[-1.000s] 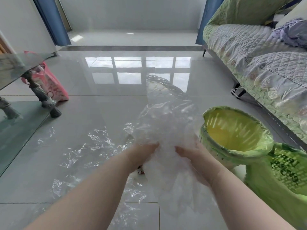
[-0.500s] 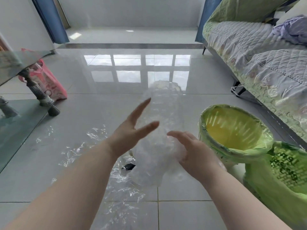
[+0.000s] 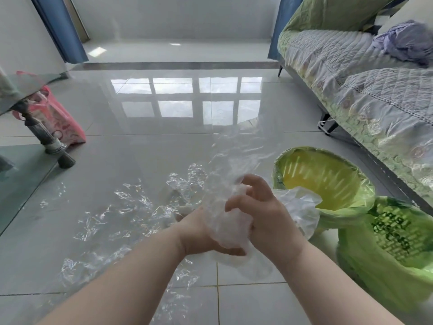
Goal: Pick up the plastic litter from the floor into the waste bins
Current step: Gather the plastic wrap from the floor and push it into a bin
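Note:
A crumpled sheet of clear plastic (image 3: 228, 200) is squeezed between both my hands above the grey tiled floor. My left hand (image 3: 199, 233) cups it from below and the left. My right hand (image 3: 264, 212) presses it from the right, fingers curled over the wad. The sheet's loose upper end stands up towards the window reflection. More clear plastic litter (image 3: 121, 212) lies spread on the floor to the left and under my arms. A yellow waste bin with a green liner (image 3: 358, 184) stands just right of my hands, mouth open. A second green-bagged bin (image 3: 403, 245) sits beside it.
A sofa with a quilted cover (image 3: 365, 85) runs along the right. A glass table on dark legs (image 3: 44, 137) stands at the left, with a pink bag (image 3: 63, 123) behind it. Blue curtains hang at the back.
My left hand, spread open half a second ago, has closed on the plastic from below. Both hands have bunched the tall sheet into a tighter wad, nearer the yellow bin.

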